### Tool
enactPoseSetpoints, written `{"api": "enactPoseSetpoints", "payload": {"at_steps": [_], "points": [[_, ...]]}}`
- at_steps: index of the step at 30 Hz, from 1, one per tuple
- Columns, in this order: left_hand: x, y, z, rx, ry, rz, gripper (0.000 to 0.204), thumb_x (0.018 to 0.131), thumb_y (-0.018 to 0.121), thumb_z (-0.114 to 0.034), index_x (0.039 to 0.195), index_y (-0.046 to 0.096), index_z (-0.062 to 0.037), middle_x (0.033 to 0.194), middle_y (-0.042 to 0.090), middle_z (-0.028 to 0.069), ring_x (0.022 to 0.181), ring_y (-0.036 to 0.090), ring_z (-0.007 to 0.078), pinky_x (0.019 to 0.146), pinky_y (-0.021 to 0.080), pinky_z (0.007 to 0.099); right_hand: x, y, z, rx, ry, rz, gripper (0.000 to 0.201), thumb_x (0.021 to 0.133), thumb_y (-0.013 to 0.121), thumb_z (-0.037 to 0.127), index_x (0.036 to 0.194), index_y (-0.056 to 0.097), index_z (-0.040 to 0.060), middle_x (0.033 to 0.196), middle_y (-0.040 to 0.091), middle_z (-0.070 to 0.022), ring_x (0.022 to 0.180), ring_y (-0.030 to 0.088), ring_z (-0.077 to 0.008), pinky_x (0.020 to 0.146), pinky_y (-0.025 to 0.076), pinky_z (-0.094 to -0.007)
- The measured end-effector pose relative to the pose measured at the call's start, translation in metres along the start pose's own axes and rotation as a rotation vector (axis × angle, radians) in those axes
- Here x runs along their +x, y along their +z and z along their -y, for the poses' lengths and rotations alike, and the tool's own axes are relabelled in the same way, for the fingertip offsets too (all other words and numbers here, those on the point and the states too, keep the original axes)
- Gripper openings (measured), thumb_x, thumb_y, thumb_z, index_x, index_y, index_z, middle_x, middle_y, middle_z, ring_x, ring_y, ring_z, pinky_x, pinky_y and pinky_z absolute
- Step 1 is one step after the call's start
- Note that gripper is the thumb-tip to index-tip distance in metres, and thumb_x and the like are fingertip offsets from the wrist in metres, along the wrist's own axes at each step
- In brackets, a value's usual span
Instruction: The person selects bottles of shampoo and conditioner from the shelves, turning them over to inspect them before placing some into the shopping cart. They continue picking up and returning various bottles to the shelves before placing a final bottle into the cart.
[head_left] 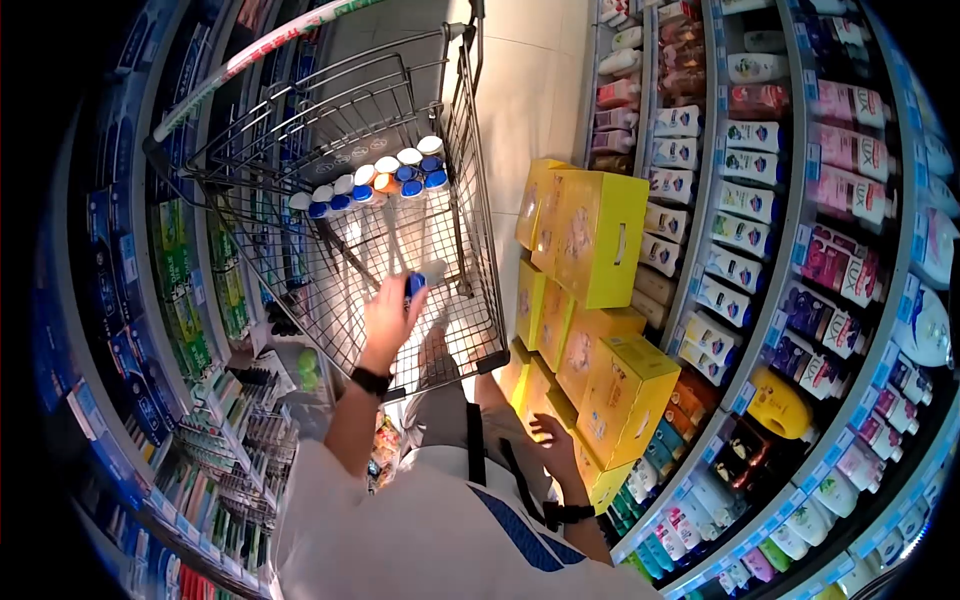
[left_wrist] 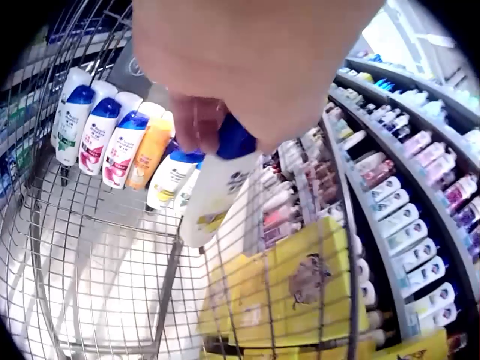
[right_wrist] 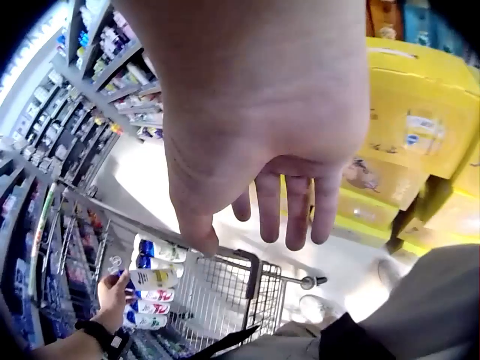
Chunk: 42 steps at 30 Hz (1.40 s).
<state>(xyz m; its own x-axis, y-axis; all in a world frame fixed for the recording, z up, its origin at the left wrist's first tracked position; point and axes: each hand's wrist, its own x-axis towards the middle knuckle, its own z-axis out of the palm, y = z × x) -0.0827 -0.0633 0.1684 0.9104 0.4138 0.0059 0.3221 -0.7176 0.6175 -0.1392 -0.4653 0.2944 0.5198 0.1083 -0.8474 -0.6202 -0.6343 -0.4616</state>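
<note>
Your left hand (head_left: 388,312) grips a white, blue-capped bottle (left_wrist: 217,184) over the wire cart (head_left: 470,200). Your right hand (head_left: 553,437) hangs open, fingers relaxed, beside yellow boxes (head_left: 625,385).

Our left arm stretches forward, the left hand (head_left: 388,312) raised with fingers and thumb curled in a grip. Our right hand (head_left: 553,437) hangs low by the hip, fingers loosely spread and pointing downward, holding nothing.
</note>
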Motion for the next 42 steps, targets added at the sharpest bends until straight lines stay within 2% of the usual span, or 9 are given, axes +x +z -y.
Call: {"api": "enactPoseSetpoints", "payload": {"at_steps": [5,8,11,13,17,23,26,30,42], "points": [[-0.031,-0.064,-0.105,-0.341,-0.038,0.197,0.039,0.086,0.081,-0.035,0.114,0.068,-0.0105,0.094,0.067,0.0101,0.078,0.070,0.0283,0.065,0.057,0.0377,0.014,0.023,0.110,-0.378,-0.624,-0.201,0.074,0.070,0.091,0.021,0.135,0.061,0.0041,0.129,0.065,-0.0152,0.124,0.060,-0.0287,0.100,0.051,-0.0405],[-0.038,-0.060,-0.138,-0.619,0.061,0.393,0.041,0.090,0.079,-0.031,0.120,0.067,-0.0055,0.095,0.067,0.0107,0.088,0.070,0.0223,0.076,0.056,0.0325,0.029,0.027,0.148,-0.562,-0.920,-0.412,0.067,0.069,0.091,0.027,0.125,0.063,0.0023,0.116,0.069,-0.0159,0.107,0.067,-0.0325,0.098,0.051,-0.0432],[-0.022,-0.054,-0.151,-0.939,-0.086,0.700,0.029,0.094,0.073,-0.020,0.114,0.070,0.0006,0.101,0.068,0.0112,0.090,0.066,0.0200,0.082,0.054,0.0322,0.040,0.031,0.138,-0.243,-0.587,-0.255,0.051,0.070,0.090,0.024,0.108,0.065,0.0016,0.096,0.072,-0.0113,0.089,0.071,-0.0291,0.082,0.055,-0.0390],[-0.008,-0.006,-0.116,-1.066,-0.137,0.524,0.022,0.100,0.067,-0.018,0.113,0.070,-0.0008,0.103,0.072,0.0100,0.087,0.064,0.0158,0.077,0.051,0.0292,0.039,0.033,0.130,-0.102,-0.393,-0.301,0.052,0.070,0.088,0.020,0.112,0.063,0.0024,0.094,0.070,-0.0109,0.084,0.068,-0.0254,0.077,0.054,-0.0369],[0.074,0.069,-0.014,-0.295,-0.222,0.002,0.026,0.098,0.066,-0.023,0.113,0.066,-0.0018,0.104,0.067,0.0194,0.101,0.064,0.0361,0.091,0.050,0.0447,0.045,0.019,0.004,0.013,-0.189,-0.397,0.056,0.070,0.087,0.015,0.117,0.058,0.0019,0.092,0.066,-0.0082,0.080,0.062,-0.0190,0.072,0.053,-0.0356],[0.136,0.117,0.091,0.161,-0.244,0.079,0.042,0.090,0.068,-0.022,0.128,0.057,-0.0073,0.127,0.058,0.0123,0.121,0.057,0.0355,0.097,0.053,0.0467,-0.033,-0.021,-0.199,0.063,0.282,-0.531,0.052,0.072,0.087,0.009,0.116,0.060,0.0033,0.093,0.066,-0.0057,0.079,0.063,-0.0197,0.069,0.053,-0.0355],[0.142,0.120,0.094,0.150,-0.224,0.130,0.049,0.089,0.069,-0.017,0.134,0.056,-0.0079,0.132,0.057,0.0129,0.124,0.056,0.0351,0.099,0.053,0.0467,-0.077,-0.026,-0.208,0.528,0.463,-0.673,0.047,0.077,0.082,0.004,0.118,0.058,0.0063,0.089,0.062,-0.0058,0.073,0.062,-0.0210,0.063,0.054,-0.0356],[0.143,0.130,0.091,0.185,-0.288,0.129,0.054,0.084,0.068,-0.007,0.136,0.055,-0.0084,0.133,0.055,0.0133,0.125,0.055,0.0360,0.097,0.055,0.0466,-0.092,-0.017,-0.106,0.753,0.654,-0.746,0.058,0.081,0.077,0.002,0.130,0.048,0.0067,0.097,0.060,-0.0097,0.073,0.064,-0.0265,0.057,0.056,-0.0392],[0.099,0.109,0.062,0.147,-0.444,0.199,0.037,0.091,0.074,-0.022,0.123,0.061,-0.0084,0.119,0.070,0.0145,0.115,0.064,0.0376,0.091,0.054,0.0474,-0.088,0.001,-0.181,0.456,0.431,-0.580,0.048,0.079,0.082,0.001,0.118,0.054,0.0025,0.089,0.066,-0.0101,0.066,0.067,-0.0233,0.058,0.055,-0.0382]]}}
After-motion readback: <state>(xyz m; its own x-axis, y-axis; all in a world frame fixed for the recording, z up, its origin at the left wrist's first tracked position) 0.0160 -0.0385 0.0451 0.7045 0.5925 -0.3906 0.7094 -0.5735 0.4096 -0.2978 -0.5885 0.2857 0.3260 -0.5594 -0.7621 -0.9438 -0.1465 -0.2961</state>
